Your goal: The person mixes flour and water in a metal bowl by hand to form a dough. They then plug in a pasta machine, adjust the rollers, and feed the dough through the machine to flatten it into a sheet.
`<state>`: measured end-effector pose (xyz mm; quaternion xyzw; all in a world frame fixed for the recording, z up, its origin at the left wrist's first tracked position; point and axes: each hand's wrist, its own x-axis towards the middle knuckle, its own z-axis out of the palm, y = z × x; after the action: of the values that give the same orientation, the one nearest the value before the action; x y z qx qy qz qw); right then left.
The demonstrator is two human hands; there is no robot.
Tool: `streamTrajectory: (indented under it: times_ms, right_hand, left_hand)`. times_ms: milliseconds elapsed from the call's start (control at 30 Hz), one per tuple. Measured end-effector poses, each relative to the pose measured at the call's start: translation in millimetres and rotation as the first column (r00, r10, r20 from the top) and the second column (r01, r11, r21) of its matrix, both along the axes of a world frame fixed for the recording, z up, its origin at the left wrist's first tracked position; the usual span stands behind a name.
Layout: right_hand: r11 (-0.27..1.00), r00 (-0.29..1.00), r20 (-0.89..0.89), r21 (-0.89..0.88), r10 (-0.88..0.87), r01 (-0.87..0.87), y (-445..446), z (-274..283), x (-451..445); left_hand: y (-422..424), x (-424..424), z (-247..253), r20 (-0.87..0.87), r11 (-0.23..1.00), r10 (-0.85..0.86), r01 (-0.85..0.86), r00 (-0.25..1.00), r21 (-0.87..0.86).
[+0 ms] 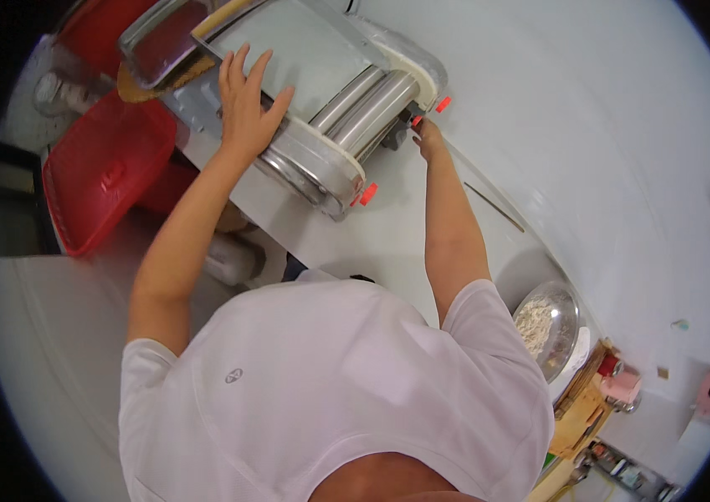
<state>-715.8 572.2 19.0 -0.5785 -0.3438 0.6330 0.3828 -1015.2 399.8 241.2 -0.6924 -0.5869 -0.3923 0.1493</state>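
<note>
An electric dough sheeter (304, 135) with two steel rollers (370, 113) and red knobs stands on the white counter before me. Over the left part of its metal top rests my left hand (248, 110), fingers spread and holding nothing; the thumb side lies near the machine's edge. At the far side of the rollers, my right hand (428, 137) is at a small red knob (416, 120) under the machine's end housing. Its fingers are partly hidden, so whether they grip the knob is unclear.
Red plastic baskets (110, 172) and a metal tray (166, 47) are at the left. A thin rod (494, 207) lies on the counter (392, 232) beside my right arm. At the right stand a steel bowl (559, 326) with flour or crumbly dough, a wooden box (581, 417) and a pink cup (623, 384).
</note>
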Motion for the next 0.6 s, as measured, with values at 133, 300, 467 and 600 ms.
streamTrajectory:
  times_ms: [133, 300, 467, 600]
  right_hand:
    - [0.997, 0.998, -0.017, 0.053, 0.065, -0.064, 9, -21, -5]
    - [0.987, 0.977, -0.143, 0.054, 0.157, -0.150, 29, -61, -1]
    - [0.974, 0.898, -0.377, 0.089, 0.226, -0.207, 69, -124, 7]
    - [0.977, 0.933, -0.324, -0.088, 0.155, -0.193, 64, -126, -23]
  left_hand:
    - [3, -3, -5, -0.029, 1.000, 0.013, -0.013, 1.000, 0.000]
    - [-3, 2, -1, -0.029, 0.994, 0.076, -0.078, 0.997, -0.077]
    - [0, 4, 4, 0.016, 0.994, 0.046, -0.044, 0.999, -0.098]
    - [-11, -2, -2, 0.017, 0.988, 0.084, -0.081, 0.996, -0.129]
